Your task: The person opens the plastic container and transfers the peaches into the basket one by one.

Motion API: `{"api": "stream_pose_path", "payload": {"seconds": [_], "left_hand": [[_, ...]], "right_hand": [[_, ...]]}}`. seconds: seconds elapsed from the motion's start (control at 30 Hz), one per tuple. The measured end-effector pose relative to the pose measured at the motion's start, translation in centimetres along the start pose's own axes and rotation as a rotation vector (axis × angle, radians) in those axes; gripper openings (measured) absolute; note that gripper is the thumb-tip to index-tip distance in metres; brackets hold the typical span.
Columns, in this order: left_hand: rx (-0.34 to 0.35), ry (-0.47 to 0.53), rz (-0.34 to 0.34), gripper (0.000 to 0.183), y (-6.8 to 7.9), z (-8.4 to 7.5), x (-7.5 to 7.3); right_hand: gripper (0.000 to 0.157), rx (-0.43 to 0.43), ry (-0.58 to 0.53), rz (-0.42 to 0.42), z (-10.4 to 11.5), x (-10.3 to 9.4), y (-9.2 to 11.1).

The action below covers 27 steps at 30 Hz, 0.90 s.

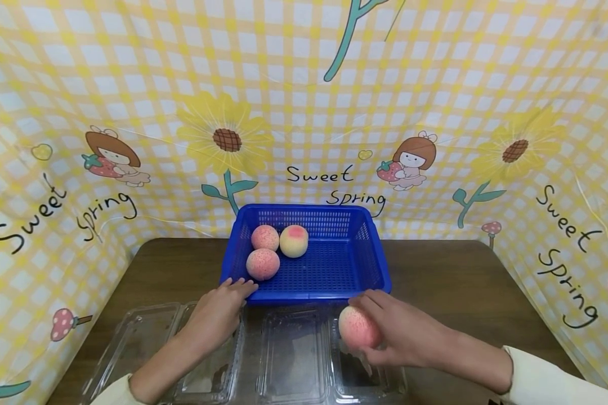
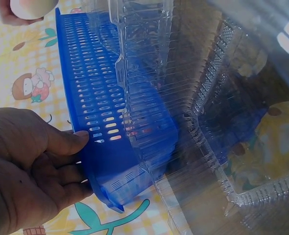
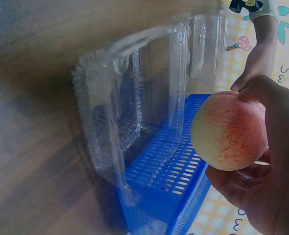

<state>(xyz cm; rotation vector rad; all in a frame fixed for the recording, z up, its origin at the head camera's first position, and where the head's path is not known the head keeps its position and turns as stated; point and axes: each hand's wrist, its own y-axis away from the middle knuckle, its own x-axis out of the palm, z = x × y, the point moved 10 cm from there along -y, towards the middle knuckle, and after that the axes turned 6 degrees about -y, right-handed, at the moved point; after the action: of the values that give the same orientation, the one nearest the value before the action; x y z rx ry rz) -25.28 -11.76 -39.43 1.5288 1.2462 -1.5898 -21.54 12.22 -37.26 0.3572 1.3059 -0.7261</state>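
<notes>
My right hand (image 1: 402, 329) holds a pink and pale-yellow peach (image 3: 230, 131) between thumb and fingers, above the right part of an open clear plastic clamshell box (image 1: 295, 357). With my left hand (image 1: 214, 311) I grip the rim of a blue plastic basket (image 2: 98, 98) at its near left corner, thumb outside and fingers over the edge. Inside the basket, on its left side, lie a pink peach (image 1: 265, 238), a second pink peach (image 1: 263, 265) and a yellower peach (image 1: 294, 242). My left forearm partly covers another open clear clamshell box (image 1: 137, 337).
Both clear boxes stand in a row before the basket on a dark brown wooden table (image 1: 436, 270). A yellow checked cloth (image 1: 304, 112) printed with flowers and girls hangs behind and along both sides of the table.
</notes>
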Motion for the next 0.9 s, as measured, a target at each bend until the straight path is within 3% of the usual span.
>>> {"api": "stream_pose_path", "payload": {"seconds": [0.77,0.9], "left_hand": [[-0.012,0.005,0.0,0.044,0.0,0.1,0.1],[-0.013,0.003,-0.009,0.045,0.1,0.0,0.0]], "right_hand": [[0.066,-0.056,0.012,-0.099,0.3,-4.8,-4.3],[0.066,-0.029,-0.025,-0.099,0.0,-5.0,-5.1]]}}
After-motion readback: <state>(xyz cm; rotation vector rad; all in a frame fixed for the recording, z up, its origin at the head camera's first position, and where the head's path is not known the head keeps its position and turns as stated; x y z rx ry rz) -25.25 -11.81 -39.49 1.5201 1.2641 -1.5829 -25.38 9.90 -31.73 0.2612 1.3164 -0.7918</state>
